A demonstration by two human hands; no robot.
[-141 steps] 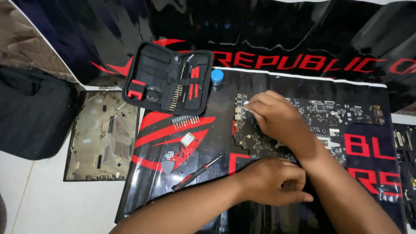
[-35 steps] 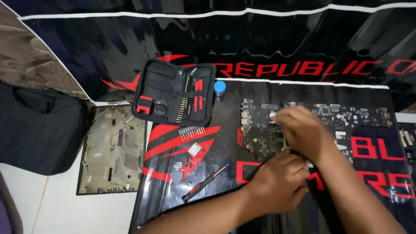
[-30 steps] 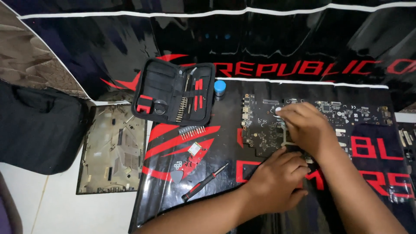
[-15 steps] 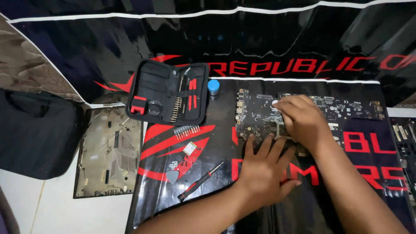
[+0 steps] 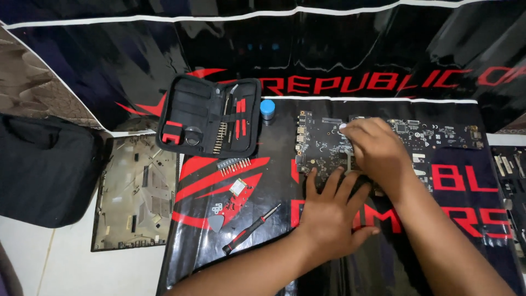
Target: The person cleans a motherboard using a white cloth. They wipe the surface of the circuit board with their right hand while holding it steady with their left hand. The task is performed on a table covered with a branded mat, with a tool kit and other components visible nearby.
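A black bag is lying at the far left, with a laptop bottom cover just beside it. Further right, an open tool case is sitting above a red-and-black screwdriver on the black and red mat. The left hand is resting open, fingers spread, pressing the near edge of the circuit board. The right hand is curling over the board's middle, fingertips pinching something pale that cannot be made out.

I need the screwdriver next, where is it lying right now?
The screwdriver lies slanted on the black and red mat, left of the left hand and just below the small green card.
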